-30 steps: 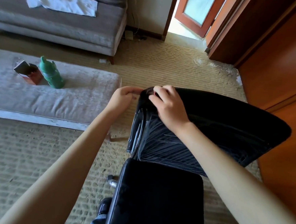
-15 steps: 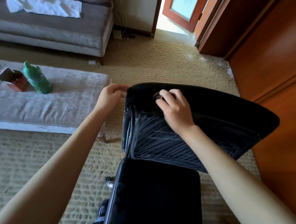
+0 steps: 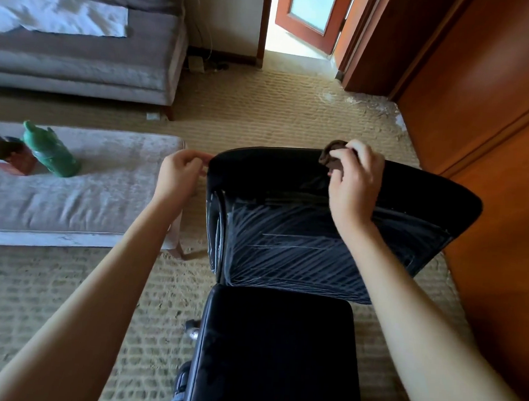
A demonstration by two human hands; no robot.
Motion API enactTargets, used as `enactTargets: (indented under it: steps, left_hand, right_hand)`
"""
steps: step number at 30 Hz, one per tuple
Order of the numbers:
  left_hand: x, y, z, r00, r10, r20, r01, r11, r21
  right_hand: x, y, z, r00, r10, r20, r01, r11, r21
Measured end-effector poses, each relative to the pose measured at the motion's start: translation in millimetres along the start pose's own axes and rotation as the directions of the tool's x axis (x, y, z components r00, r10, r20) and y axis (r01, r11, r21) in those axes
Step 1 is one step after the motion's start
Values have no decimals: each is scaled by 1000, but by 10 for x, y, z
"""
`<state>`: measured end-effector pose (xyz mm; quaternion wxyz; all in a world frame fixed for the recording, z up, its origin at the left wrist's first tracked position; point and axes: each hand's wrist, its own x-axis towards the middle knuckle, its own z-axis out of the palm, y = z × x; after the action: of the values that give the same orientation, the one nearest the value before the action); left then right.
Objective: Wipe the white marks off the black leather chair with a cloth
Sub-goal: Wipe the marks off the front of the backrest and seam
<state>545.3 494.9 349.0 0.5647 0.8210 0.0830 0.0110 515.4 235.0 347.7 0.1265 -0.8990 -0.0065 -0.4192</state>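
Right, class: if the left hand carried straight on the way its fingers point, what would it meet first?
Most likely the upper left corner of the black chair backrest, which lies right beside the curled fingertips of the left hand; depth is unclear, so they may be touching it.

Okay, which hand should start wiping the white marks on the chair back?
Right. The right hand grips the brown cloth at the top of the black leather chair, just above the white marks. The left hand is curled at the chair's left corner, with no cloth.
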Motion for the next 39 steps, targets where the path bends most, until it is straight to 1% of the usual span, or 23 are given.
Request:
enactTargets:
  steps: [1,2,4,7,8,9,10,13,15,17,18,20,23,26,27,28,30,32,33,35,36,37,39]
  left_hand:
    - [5,21,15,1000,13,-7,-12,999,41]
    - [14,42,31,1000,28,-12,-27,994,109]
    - [40,80,64,998,63,-8,-58,960,275]
    - [81,121,102,996,90,25,-92,897,431]
    - [93,126,115,994,99,38,-106,882,459]
    - [101,127,128,992,115,54,-127,866,483]
    - [99,126,142,988,138,75,-157,845,510]
    - [78,140,190,970,208,126,-243,785,569]
    - [82,164,227,966,230,121,-255,758,600]
    - [84,196,266,967,222,122,-248,737,629]
    - [85,213,282,967,222,123,-249,727,640]
    - [83,234,303,965,231,122,-253,712,655]
    - [76,222,304,966,234,110,-246,699,672]
    - [59,195,303,968,234,91,-234,705,670]
    - [54,189,303,968,237,87,-233,704,671]
    - [52,184,307,967,242,84,-234,700,675]
    - [51,181,322,964,254,85,-241,687,686]
    - [47,188,339,962,260,83,-243,680,692]
    - [43,192,348,962,259,82,-242,677,695]
    - [30,196,364,963,259,78,-237,673,700]
    - [23,196,372,963,258,74,-235,674,701]
    - [19,195,377,964,257,71,-232,675,701]
    - [17,187,374,966,252,63,-222,675,703]
  right_hand:
    - [-69,-147,54,999,38,4,-38,999,33]
    - [-149,-317,118,999,30,33,-33,995,89]
    - [-324,-619,259,993,-49,112,29,984,176]
    - [-475,-642,351,958,-210,194,185,973,136]
    - [-468,-511,317,947,-240,215,219,969,118]
    - [-447,-351,242,948,-231,220,214,972,100]
    - [-428,-170,141,962,-184,201,170,982,82]
    - [-434,359,-172,995,33,96,-33,999,-1]
    - [-452,398,-220,988,148,48,-146,989,-32]
    - [-433,186,-109,982,188,23,-188,982,11]
    - [-411,39,-33,985,168,33,-169,984,57]
    - [-377,-262,120,994,74,75,-85,984,155]
    - [-325,-518,257,985,-107,132,84,982,171]
    - [-275,-227,132,925,-320,207,300,946,121]
    - [-270,-21,22,910,-343,232,329,939,95]
    - [-274,233,-109,913,-328,243,325,944,51]
    - [-327,796,-391,954,-218,205,234,971,-58]
    - [-403,1220,-628,992,-33,125,48,991,-122]
    - [-428,1314,-683,994,78,76,-67,988,-141]
    - [-422,1259,-660,962,271,-21,-271,952,-143]
    - [-391,1147,-601,940,336,-55,-340,933,-116]
    - [-350,1000,-533,927,369,-71,-374,924,-79]
    - [-291,665,-371,941,335,-42,-336,942,-17]
